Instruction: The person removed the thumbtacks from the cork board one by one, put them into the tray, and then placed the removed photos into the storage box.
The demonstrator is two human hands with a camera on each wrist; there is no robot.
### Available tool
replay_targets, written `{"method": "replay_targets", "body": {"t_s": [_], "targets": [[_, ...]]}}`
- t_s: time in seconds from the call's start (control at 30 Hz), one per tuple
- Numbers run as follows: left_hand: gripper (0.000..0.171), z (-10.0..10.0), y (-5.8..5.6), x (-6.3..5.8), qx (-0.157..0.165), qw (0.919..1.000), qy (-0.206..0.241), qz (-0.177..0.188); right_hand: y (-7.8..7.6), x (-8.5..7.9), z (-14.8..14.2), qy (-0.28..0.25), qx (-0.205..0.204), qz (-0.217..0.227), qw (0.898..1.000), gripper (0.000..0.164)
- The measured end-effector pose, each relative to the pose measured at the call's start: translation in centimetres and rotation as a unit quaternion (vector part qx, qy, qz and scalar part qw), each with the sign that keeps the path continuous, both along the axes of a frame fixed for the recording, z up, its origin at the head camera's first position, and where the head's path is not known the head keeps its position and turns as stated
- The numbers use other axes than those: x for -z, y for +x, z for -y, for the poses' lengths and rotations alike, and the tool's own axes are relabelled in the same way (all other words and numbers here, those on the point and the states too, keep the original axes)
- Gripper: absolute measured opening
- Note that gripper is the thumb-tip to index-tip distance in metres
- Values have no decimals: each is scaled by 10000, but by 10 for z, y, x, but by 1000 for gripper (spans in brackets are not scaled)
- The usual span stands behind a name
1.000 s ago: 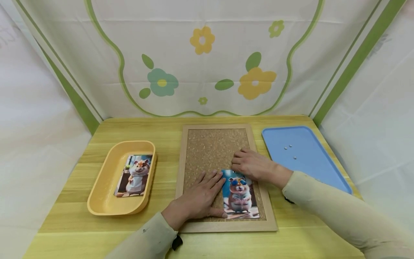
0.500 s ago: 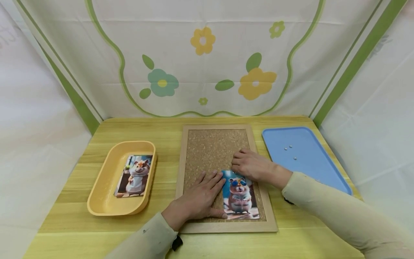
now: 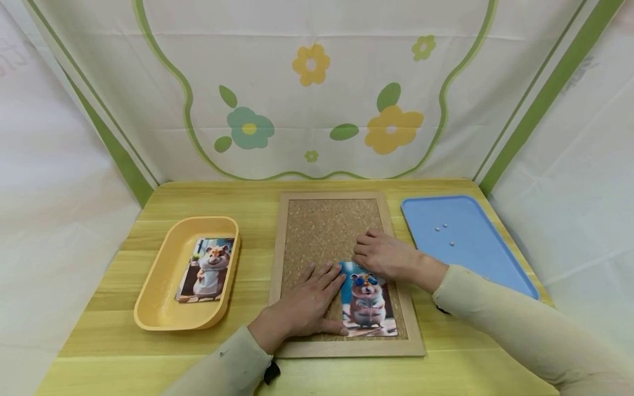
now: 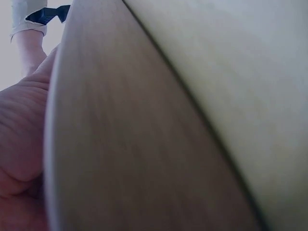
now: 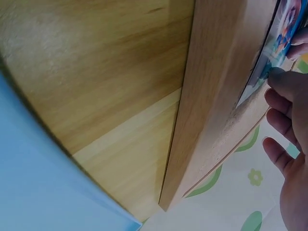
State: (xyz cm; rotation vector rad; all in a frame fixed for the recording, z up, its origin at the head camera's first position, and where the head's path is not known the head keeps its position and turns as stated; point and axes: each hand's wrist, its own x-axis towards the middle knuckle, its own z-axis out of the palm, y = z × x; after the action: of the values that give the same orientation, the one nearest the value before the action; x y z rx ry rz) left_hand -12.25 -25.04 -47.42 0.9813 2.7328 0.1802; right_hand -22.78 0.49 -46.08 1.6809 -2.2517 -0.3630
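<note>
My left hand point(image 3: 304, 308) lies flat with its fingers spread across the corkboard point(image 3: 329, 231), fingertips and thumb on the left edge of a hamster photo card point(image 3: 367, 302). At the card's top edge, my right hand point(image 3: 386, 254) has its fingers curled and its fingertips on a small silvery pushpin point(image 3: 358, 266), mostly hidden by them. From the right wrist view, the right fingertips point(image 5: 278, 79) meet the card's shiny edge, and the other fingers curl loosely behind. The left wrist view shows mainly the board's wooden frame point(image 4: 110, 125), with the left palm point(image 4: 21, 130) beside it.
A yellow bin point(image 3: 151, 297) holding more hamster cards point(image 3: 208, 272) stands to the left. The blue tray point(image 3: 475, 258) on the right carries small silver pins point(image 3: 452, 244). A flowered curtain point(image 3: 307, 110) rises behind the wooden table point(image 3: 114, 335).
Both hands keep their places on the card and board. The whole head view shifts very slightly downward; nothing else visibly moves.
</note>
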Motion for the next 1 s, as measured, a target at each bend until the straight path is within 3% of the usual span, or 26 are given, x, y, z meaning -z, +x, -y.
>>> {"method": "replay_targets", "body": {"t_s": [1.0], "targets": [[110, 1, 0, 0, 39, 10000, 9, 19, -7, 5, -1, -139, -429, -235, 9987, 13]]}}
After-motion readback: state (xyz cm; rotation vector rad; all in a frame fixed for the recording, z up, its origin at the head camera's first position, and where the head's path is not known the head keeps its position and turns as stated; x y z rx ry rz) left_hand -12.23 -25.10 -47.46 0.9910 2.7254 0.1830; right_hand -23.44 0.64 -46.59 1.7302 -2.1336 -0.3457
